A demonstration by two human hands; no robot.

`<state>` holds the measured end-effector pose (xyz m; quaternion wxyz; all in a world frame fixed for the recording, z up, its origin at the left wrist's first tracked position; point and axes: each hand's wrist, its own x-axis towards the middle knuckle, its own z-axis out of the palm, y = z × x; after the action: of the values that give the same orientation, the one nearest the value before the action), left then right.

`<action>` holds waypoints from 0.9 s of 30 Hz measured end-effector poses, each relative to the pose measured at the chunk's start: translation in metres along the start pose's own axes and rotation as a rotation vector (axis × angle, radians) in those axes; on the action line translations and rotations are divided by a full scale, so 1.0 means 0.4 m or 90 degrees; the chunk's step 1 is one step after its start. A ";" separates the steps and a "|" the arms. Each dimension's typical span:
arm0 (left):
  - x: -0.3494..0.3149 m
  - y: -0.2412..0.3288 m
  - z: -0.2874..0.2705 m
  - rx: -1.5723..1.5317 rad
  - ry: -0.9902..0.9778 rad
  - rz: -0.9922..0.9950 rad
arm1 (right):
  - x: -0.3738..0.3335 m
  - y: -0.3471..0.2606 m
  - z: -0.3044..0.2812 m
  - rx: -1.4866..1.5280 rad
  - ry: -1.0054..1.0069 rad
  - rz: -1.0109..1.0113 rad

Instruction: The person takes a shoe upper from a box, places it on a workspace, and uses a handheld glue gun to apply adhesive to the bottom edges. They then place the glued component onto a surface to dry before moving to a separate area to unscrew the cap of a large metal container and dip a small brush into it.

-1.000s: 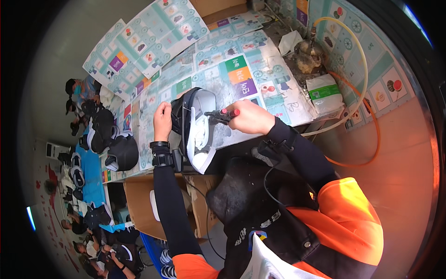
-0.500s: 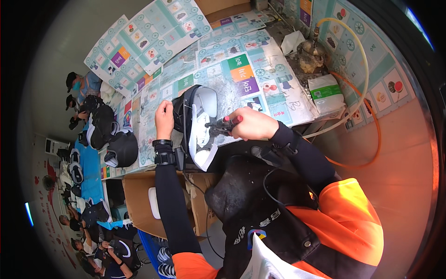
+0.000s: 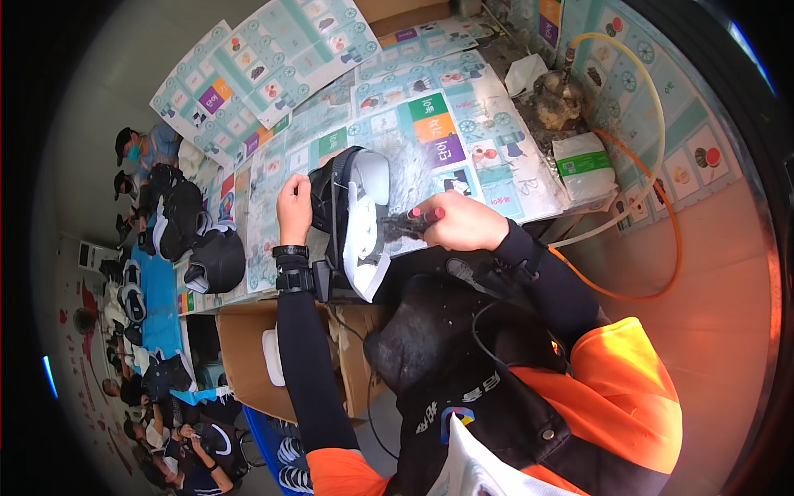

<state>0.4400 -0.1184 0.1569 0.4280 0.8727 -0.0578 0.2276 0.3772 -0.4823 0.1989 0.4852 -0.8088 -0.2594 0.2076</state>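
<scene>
Co-workers cluster well to the left of a black-and-white shoe upper, the landmark on a worktable spread with printed sheets. Nearer, just left of that upper, a black shoe upper with a pale edge rests on the same surface; below and left of the landmark gapes a cardboard box. At the landmark's left side, the worker's left hand is closed in on its dark edge, fingers curled. The upper lies lengthwise in front of the worker, its white tail pointing toward the black apron. Touching or just beside its right edge is a dark, pincer-like tool with red handle ends, held in the closed right hand. Farther right of the upper are a white packet with a green band and an orange hose.

The upper looks light, its dark rim probably firmer than the pale inner material, which could crease or smudge; the dark rim seems the surest place to hold.

The left fingertips are tucked out of sight, so the firmness of that grip cannot be judged. The tool's dark tip blurs against the upper, leaving contact uncertain, and the fisheye rim shrinks the co-workers' hands beyond reading.
</scene>
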 end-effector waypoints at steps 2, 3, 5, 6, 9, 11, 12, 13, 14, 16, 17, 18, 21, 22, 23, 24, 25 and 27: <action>0.000 0.000 -0.003 -0.001 0.002 -0.002 | 0.021 0.021 -0.003 -0.089 0.123 -0.069; 0.000 0.001 -0.004 -0.003 0.002 -0.003 | 0.023 0.030 -0.003 -0.089 0.123 -0.069; -0.002 -0.006 -0.008 0.000 0.005 -0.012 | 0.024 0.023 -0.006 -0.040 0.176 -0.027; -0.002 -0.009 -0.011 0.003 0.006 -0.020 | 0.022 0.027 -0.002 -0.045 0.174 -0.043; -0.001 -0.005 -0.009 -0.007 0.004 -0.028 | -0.008 0.015 0.002 0.033 0.009 -0.025; 0.001 0.010 -0.001 -0.003 -0.002 -0.020 | -0.011 0.018 0.006 0.098 -0.100 0.029; 0.003 0.017 0.004 0.002 -0.008 -0.013 | -0.019 0.016 -0.001 0.066 -0.069 0.029; 0.001 0.016 -0.001 0.004 -0.007 -0.014 | -0.026 0.003 -0.004 0.035 -0.041 0.026; 0.000 0.014 -0.004 0.003 -0.006 -0.013 | -0.014 0.018 0.001 -0.007 0.027 -0.026; -0.002 0.010 -0.007 0.002 -0.006 -0.011 | 0.007 0.037 0.007 -0.040 0.153 -0.067; -0.003 0.008 -0.007 0.000 -0.008 -0.018 | 0.009 0.037 0.004 -0.040 0.153 -0.067; -0.003 0.005 -0.006 -0.001 -0.011 -0.025 | 0.011 0.038 0.002 -0.050 0.180 -0.045; -0.004 -0.003 -0.005 -0.014 0.000 -0.004 | 0.002 0.031 0.006 -0.066 0.192 -0.028; -0.003 -0.002 -0.002 -0.015 -0.001 -0.003 | -0.005 0.031 0.009 -0.068 0.151 -0.033; -0.002 -0.001 -0.001 -0.019 0.004 -0.007 | -0.011 0.031 0.013 -0.070 0.110 -0.039; 0.001 0.000 0.000 -0.022 0.008 -0.011 | -0.017 0.029 0.018 -0.070 0.111 -0.039; 0.002 0.001 -0.001 -0.021 0.007 -0.011 | -0.023 0.026 0.025 -0.063 0.095 -0.043; 0.006 0.005 -0.009 -0.014 0.007 0.007 | -0.032 0.017 0.038 -0.049 0.064 -0.055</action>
<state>0.4404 -0.1168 0.1614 0.4365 0.8665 -0.0628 0.2339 0.3599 -0.4828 0.1872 0.4748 -0.8243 -0.2772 0.1352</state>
